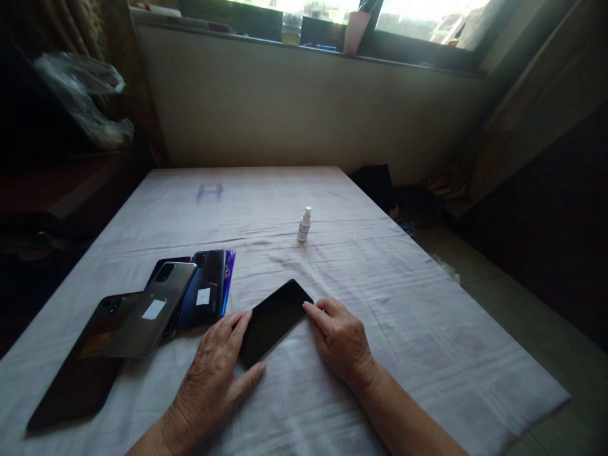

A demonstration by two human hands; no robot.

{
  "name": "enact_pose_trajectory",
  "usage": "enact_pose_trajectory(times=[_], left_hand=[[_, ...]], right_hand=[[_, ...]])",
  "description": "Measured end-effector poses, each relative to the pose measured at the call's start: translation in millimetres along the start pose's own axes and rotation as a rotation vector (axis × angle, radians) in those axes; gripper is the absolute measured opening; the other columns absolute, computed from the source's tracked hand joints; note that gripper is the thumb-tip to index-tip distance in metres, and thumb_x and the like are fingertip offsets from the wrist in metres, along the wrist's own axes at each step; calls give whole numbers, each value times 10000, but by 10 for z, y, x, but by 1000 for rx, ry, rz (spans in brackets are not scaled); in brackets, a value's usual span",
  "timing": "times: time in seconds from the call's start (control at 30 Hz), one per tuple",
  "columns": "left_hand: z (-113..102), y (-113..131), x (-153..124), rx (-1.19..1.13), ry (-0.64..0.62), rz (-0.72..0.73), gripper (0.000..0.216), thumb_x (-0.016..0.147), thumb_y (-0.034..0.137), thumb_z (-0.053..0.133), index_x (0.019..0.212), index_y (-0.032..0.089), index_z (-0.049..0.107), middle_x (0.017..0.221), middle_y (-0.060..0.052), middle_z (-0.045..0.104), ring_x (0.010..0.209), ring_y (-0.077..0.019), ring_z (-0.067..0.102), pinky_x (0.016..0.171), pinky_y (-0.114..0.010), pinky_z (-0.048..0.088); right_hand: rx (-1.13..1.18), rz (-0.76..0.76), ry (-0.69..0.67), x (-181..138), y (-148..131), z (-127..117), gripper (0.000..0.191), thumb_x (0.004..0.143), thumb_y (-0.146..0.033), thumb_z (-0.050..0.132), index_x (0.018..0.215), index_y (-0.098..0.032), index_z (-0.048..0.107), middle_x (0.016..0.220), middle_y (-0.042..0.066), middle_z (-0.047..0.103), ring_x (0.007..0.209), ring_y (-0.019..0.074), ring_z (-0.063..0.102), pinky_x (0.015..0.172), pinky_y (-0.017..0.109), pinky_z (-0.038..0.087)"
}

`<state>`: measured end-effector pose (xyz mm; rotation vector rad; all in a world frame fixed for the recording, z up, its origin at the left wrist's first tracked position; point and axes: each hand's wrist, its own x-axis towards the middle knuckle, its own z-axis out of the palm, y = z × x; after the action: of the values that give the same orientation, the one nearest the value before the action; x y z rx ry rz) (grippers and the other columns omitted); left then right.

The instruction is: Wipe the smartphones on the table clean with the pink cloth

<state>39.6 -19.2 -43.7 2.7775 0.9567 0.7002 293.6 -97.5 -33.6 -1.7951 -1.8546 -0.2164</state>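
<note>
A black smartphone point(275, 323) lies at a slant in front of me, its dark screen facing up. My left hand point(216, 361) holds its left end, fingers along the far edge and thumb by the near corner. At the opposite end, my right hand point(339, 339) has its fingers curled, with the index fingertip and thumb at the phone's right corner. What the curled fingers of that hand do underneath is hidden. Beyond the phone stands a small white dropper bottle point(304, 225), upright and touched by neither hand.
Left of my hands several phones lie partly overlapping, among them a grey one point(152, 310), a blue one point(203, 288) and a dark brown one point(76, 373). A pale cloth point(403, 335) covers the table. Behind it are a wall and a windowsill with a pink cup point(356, 31).
</note>
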Motion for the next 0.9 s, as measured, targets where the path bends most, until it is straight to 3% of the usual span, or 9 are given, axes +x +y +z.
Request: enact_pose_trajectory(times=[0.1,0.3,0.47,0.63,0.9], left_hand=[[-5,15,15,12,6,3,685,889,402,579,1493,195,329,1383,-132,543,1251,-306,535,1040,-439,456],[8,17,20,16,17,8,653,884,409,576,1472,217,367,1364,-123,552,1228,-310,547,1024,-437,464],[4,14,14,23,7,7,650,882,394,578,1469,206,371,1368,-131,540,1231,-311,538,1022,-443,462],[-3,17,19,15,-5,9,630,885,395,579,1458,204,400,1363,-130,542,1226,-310,538,1013,-444,468],[-2,15,8,3,-17,-1,611,887,392,578,1449,209,425,1369,-129,539,1235,-317,528,1021,-461,462]], right_hand=[[26,-20,-22,-1,-18,-5,348,873,-73,511,1142,-194,696,904,65,642,815,179,600,716,257,487],[-34,91,-6,29,23,-1,280,918,-122,504,1104,-203,697,874,57,647,779,182,612,680,261,473],[30,73,54,50,17,-5,273,980,-170,450,1197,-159,616,943,74,685,848,188,631,769,273,487],[14,47,17,23,7,-13,231,939,-129,491,1061,-197,675,913,59,670,835,178,626,745,256,490],[-37,6,-9,-15,32,-14,334,894,-94,502,1159,-187,682,924,75,654,832,187,619,725,267,506]])
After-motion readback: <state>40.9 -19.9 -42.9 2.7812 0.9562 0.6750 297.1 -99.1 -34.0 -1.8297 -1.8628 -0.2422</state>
